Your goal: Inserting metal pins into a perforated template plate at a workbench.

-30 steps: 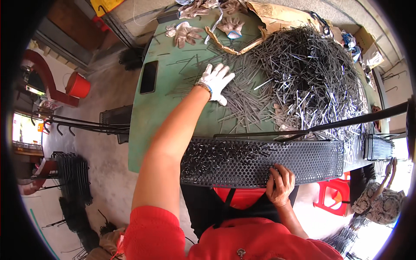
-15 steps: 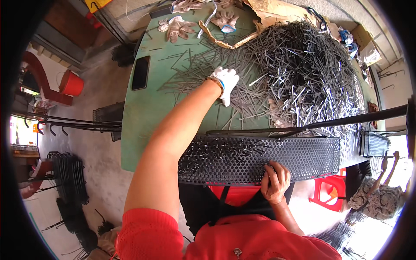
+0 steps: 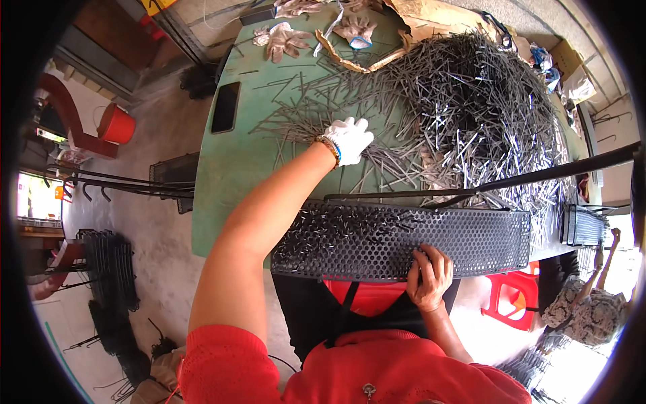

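Note:
A long black perforated metal panel (image 3: pixel 484 237) lies across my lap against the table's near edge. Many short dark rod ends (image 3: pixel 330 232) stick out of the holes in its left part. My right hand (image 3: pixel 431 276), bare, bends its fingers over the panel's near side, right of the filled holes. My left hand (image 3: pixel 350 140), in a white glove, rests among loose dark thin rods (image 3: pixel 296 121) on the green table (image 3: pixel 222 175). Its fingers are curled downward, and what lies under them is hidden.
A big heap of dark rods (image 3: pixel 478 101) covers the table's right half. A phone (image 3: pixel 225 108) lies at the left, used gloves (image 3: pixel 286 42) at the back. A black bar (image 3: pixel 558 168) slants above the panel. Red stool (image 3: pixel 511 299) and another person (image 3: pixel 585 310) are at right.
My left hand has moved slightly nearer to me over the rods, its thumb now tucked out of sight. The right hand stays on the panel. The whole view has shifted a little.

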### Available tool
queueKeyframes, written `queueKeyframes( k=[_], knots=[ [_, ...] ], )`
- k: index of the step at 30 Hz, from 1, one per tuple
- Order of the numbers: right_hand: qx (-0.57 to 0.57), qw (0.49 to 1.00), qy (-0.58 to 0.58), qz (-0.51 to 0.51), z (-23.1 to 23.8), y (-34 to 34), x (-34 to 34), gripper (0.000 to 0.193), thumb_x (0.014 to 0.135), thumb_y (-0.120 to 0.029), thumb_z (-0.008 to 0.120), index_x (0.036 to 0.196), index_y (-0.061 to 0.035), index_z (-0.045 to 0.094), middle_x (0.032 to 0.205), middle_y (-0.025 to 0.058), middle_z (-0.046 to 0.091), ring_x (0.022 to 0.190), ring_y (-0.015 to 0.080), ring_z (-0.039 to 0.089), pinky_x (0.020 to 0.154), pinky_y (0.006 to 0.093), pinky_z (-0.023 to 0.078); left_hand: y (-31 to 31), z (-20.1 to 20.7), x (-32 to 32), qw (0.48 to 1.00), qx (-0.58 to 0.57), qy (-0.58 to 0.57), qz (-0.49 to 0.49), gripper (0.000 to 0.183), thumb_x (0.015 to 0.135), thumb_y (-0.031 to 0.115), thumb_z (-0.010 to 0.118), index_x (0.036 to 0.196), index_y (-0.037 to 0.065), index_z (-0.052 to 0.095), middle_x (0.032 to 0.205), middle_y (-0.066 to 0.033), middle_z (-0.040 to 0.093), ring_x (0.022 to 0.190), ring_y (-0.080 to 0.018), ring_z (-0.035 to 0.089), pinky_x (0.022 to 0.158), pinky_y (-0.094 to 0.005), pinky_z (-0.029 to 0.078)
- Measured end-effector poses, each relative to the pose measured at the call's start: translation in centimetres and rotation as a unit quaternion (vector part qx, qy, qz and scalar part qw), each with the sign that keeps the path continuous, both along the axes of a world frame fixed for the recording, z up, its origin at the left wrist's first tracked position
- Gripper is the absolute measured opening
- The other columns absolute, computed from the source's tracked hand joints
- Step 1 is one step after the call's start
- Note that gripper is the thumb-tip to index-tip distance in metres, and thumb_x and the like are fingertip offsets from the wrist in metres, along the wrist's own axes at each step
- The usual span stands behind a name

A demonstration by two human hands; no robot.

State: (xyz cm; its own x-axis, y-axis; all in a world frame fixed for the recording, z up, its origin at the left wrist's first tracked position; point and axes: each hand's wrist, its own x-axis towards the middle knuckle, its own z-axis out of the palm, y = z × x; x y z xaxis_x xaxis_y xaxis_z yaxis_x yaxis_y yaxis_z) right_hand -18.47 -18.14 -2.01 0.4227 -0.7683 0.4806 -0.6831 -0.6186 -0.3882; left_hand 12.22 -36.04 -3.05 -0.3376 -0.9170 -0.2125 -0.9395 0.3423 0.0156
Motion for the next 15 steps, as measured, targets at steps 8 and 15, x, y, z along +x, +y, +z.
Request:
queueKeyframes(
  k=[8, 15],
  knots=[
    [-0.013, 1.000, 0.010, -0.002, -0.2, -0.1, -0.1, 0.028, 0.074, -0.005, 0.065, 0.103, -0.0062, 0.067, 0.110, 0.0094, 0.064, 0.095, 0.0288, 0.061, 0.085, 0.0387, 0.047, -1.1, -0.7, -0.3, 0.999, -0.028, -0.032, 0.000, 0.025, 0.081, 0.014, 0.061, 0.105, 0.007, 0.061, 0.105, -0.0125, 0.067, 0.103, -0.0308, 0.062, 0.086, -0.0445, 0.050],
    [-0.005, 1.000, -0.005, 0.000, 0.3, -0.1, 0.3, 0.024, 0.076, -0.002, 0.064, 0.100, -0.0047, 0.067, 0.108, 0.0117, 0.064, 0.093, 0.0310, 0.059, 0.083, 0.0396, 0.047, -1.5, 0.5, 1.4, 0.998, -0.045, 0.024, 0.030, 0.030, 0.080, 0.020, 0.059, 0.104, 0.003, 0.060, 0.100, -0.0176, 0.065, 0.097, -0.0330, 0.063, 0.085, -0.0454, 0.051]
  ],
)
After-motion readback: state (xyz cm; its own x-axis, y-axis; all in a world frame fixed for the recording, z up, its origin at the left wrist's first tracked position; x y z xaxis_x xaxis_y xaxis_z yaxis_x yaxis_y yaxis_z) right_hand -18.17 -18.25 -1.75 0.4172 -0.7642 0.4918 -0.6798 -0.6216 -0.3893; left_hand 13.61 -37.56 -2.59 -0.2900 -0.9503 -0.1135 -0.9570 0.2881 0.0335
